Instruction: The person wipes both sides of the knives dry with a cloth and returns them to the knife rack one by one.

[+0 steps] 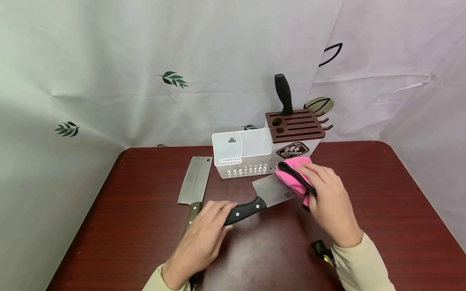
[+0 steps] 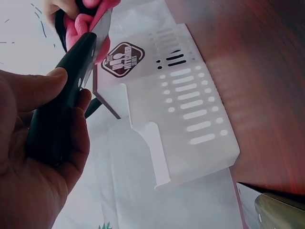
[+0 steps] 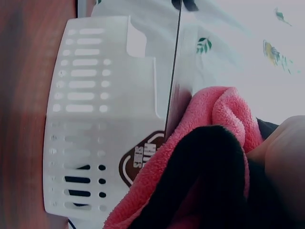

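Red-brown surface (image 1: 109,230), head view: your left grip (image 1: 204,238) clasps the black-handled cleaver (image 1: 259,204), right grip (image 1: 331,202) pinches the pink cloth (image 1: 292,182) to its blade (image 1: 272,190); wiping looks unfinished. One knife (image 1: 283,91) racked; second cleaver (image 1: 195,182) lies out, likely left to rack. Left wrist: handle (image 2: 62,102) in palm, blade ahead. Right wrist: cloth against blade.

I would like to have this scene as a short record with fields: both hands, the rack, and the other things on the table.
Left hand: holds a cleaver by its black handle
Right hand: holds a pink cloth against the blade's far end
Rack: white, brown top, one black handle standing up from it
Other cleaver: on the table, left of the rack, handle partly hidden
Dark item: beside the right sleeve, partly hidden, kind unclear
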`<state>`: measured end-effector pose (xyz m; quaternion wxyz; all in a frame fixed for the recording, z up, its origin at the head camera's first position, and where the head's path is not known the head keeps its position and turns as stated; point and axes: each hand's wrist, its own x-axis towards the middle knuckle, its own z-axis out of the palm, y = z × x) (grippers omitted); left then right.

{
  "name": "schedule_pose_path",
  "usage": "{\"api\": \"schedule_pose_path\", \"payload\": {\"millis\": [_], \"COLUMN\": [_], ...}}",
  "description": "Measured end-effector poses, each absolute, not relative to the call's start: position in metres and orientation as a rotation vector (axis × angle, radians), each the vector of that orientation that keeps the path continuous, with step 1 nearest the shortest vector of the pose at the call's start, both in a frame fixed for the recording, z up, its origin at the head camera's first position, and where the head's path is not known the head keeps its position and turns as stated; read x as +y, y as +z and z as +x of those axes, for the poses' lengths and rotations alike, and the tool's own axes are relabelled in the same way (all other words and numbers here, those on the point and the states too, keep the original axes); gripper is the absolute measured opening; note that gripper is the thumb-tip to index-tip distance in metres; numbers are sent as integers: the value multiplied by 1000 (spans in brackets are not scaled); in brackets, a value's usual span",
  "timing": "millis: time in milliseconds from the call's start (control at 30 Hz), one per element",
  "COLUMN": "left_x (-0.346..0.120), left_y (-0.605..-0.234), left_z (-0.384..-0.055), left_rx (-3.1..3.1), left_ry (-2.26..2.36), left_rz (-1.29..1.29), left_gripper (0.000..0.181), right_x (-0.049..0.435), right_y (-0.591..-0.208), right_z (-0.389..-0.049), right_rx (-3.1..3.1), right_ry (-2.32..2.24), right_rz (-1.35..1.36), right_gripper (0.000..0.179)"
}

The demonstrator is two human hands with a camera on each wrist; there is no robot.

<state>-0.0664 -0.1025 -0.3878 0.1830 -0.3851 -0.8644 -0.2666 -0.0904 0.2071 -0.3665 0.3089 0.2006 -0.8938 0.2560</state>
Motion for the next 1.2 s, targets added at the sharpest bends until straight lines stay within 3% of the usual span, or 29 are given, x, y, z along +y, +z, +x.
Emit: {"api": "schedule_pose_path", "payload": {"millis": [733, 1200], "left_x": [-113, -118], "left_y": [-384, -383], "left_z": [-69, -69], "left_rx": [-2489, -2516], "left_ry": [-875, -986], "left_rz": [-1040, -947], "left_gripper": [48, 40], "right_x": [223, 221], "right_y": [-361, -359], "right_z": [-93, -91], "right_rx": [-2297, -2210], "right_ry": [712, 738], "right_rz": [262, 234], "right_gripper": [45, 41]}}
